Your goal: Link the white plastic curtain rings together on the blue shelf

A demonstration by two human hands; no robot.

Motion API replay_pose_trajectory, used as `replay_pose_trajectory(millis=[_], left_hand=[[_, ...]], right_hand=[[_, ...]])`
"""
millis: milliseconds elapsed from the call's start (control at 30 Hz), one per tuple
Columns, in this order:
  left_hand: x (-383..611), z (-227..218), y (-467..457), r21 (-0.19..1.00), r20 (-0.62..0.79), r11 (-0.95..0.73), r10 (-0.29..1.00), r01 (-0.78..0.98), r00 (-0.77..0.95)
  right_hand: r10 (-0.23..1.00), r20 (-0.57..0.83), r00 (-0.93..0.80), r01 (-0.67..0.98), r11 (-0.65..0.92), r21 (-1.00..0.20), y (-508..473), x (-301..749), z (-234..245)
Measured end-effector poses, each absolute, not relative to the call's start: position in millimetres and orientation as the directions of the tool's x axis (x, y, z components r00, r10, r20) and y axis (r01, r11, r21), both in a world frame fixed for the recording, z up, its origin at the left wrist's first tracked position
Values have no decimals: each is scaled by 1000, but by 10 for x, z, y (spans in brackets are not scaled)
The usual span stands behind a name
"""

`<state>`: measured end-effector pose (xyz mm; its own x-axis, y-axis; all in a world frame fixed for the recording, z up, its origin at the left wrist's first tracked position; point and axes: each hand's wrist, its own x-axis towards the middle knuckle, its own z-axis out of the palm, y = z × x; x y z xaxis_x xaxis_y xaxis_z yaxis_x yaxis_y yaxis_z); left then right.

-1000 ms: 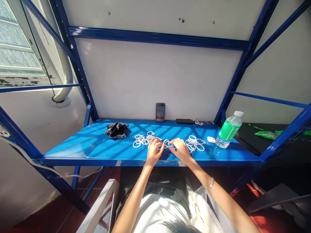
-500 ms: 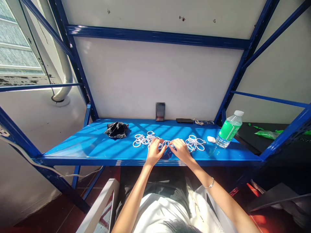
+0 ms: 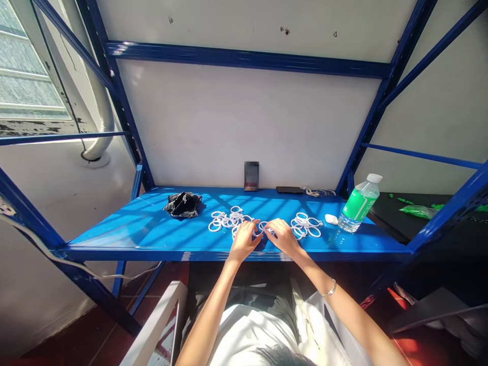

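Works at white rings near the front edge of the blue tabletop, midway between a left-hand cluster of rings and a right-hand cluster of rings. Appears to be sorting out or joining by touch; calls, most likely, for a light, steady pinch and a clear sight of each rim. Curls the left hand inward with thumb and forefinger bent toward each other, and brings the right hand to face it, knuckles up and fingers angled down. Leaves a narrow gap between both hands; impossible to tell if clamped on a ring or merely touching. Stretches both bare forearms forward, converging over the table's edge, beyond a crumpled black bag at left and a green-labelled water bottle at right.
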<state>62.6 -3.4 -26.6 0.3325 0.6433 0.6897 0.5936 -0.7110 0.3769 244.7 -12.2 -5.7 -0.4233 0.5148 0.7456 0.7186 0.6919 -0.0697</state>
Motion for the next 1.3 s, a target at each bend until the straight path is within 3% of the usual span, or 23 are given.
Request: replay_pose_trajectory(millis=[233, 600, 1300], left_hand=[[635, -279, -43, 345, 658, -670, 672, 658, 339], [630, -244, -60, 410, 634, -682, 691, 606, 348], [640, -232, -71, 353, 663, -699, 656, 621, 361]], right_hand=[[482, 771, -416, 666, 739, -103, -127, 2449, -63], [408, 805, -432, 557, 822, -118, -110, 2471, -75], [429, 797, -425, 507, 842, -183, -67, 2519, -146]])
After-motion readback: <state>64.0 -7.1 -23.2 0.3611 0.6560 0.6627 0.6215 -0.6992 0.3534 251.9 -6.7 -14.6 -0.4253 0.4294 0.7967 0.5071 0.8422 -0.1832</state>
